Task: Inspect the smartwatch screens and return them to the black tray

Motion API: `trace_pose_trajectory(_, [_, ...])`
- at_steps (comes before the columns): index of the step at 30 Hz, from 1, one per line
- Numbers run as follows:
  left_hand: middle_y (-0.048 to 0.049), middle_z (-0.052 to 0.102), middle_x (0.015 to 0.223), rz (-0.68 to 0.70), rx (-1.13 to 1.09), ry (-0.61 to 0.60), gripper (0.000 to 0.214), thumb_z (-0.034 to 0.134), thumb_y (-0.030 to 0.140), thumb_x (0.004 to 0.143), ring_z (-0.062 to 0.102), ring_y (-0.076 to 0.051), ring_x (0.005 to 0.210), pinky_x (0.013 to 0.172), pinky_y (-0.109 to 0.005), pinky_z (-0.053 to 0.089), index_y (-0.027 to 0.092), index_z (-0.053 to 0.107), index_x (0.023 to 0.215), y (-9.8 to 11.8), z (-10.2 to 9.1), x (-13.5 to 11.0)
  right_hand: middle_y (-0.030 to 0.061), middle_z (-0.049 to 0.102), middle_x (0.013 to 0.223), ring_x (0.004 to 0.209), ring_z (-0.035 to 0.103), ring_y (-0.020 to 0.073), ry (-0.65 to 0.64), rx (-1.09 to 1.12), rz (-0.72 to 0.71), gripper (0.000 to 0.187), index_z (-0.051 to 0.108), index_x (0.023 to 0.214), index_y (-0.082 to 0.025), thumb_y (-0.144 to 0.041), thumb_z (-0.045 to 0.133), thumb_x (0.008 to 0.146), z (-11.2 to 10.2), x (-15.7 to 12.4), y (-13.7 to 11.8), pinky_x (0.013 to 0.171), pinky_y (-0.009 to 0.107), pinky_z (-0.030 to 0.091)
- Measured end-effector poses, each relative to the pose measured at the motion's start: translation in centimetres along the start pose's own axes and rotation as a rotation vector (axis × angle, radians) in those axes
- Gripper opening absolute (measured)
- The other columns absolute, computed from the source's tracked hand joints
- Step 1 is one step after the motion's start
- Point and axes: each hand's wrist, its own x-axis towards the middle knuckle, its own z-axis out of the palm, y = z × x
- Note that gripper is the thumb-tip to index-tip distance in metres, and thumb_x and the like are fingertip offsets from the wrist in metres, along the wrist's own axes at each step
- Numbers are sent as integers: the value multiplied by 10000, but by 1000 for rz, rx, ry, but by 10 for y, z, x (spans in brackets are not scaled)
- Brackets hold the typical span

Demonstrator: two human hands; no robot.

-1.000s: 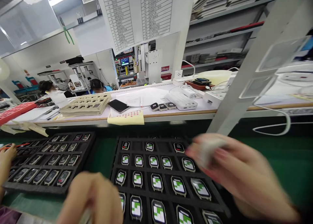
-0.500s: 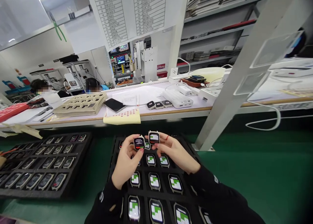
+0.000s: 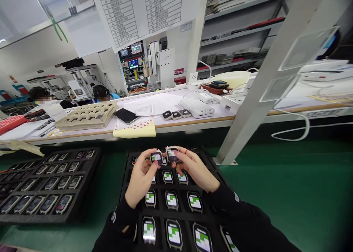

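Because 2 lit watches are up in the air at once, the step in hand, which looks like working their screens by thumb, seems best done with a light touch and a firm grip on the rims. The left watch (image 3: 156,158) and the right watch (image 3: 172,154) sit side by side above the far part of the black tray (image 3: 160,217), faces turned toward the wearer, so a small gap between the 2 cases would spare them a knock. Holding them low over the tray also makes sense, since a slip would then mean only a short drop onto the lit watches (image 3: 171,200) in the pockets below. Each thumb is better used flat and briefly, so that it does not hide what the screen shows; the writing is too small to read here. The left hand (image 3: 140,180) is closed in a pinch, its thumb at the lower edge of its watch and its fingers curled behind the case. The right hand (image 3: 197,167) is likewise mostly closed around the other watch, its thumb lying across the glass and its remaining fingers bent underneath. Both hands appear to carry just 1 watch apiece.
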Motion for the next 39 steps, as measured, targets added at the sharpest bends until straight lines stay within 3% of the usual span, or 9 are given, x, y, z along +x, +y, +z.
trace_pose_trajectory(6, [-70,599,1234,71,18,-17,406,673,278,837,610,-181,985,782,-274,502,248,541,1220,6,-1,13,139,668,1050,690,564,190,-5,115,0,451,662,1032,-161,-559,695,823,1,3,-4,436,237,439])
trace_pose_trajectory(11, [-53,616,1123,118,97,32,439,702,221,794,602,-143,882,672,-222,460,247,534,1198,8,-1,24,132,667,1097,708,565,184,-1,96,-32,468,663,1079,-177,-576,690,836,-1,4,-5,458,233,455])
trace_pose_trajectory(21, [-37,617,1007,117,122,85,409,689,231,799,591,-136,825,660,-228,450,233,521,1172,-1,-1,23,140,664,1120,709,566,186,3,49,-24,489,652,1126,-171,-582,656,861,-2,4,-4,471,248,455])
trace_pose_trajectory(33, [-52,619,1071,103,101,91,415,698,238,791,605,-142,831,637,-223,448,228,533,1172,-6,2,23,135,667,1087,694,567,187,9,58,-27,475,666,1108,-175,-571,676,846,-3,3,-3,458,250,459])
trace_pose_trajectory(39, [-65,582,1185,143,86,92,382,658,260,837,612,-168,968,751,-243,503,236,525,1195,-4,2,22,133,645,1171,756,570,192,-73,41,-47,453,649,1173,-190,-439,758,811,-4,1,-5,467,236,479])
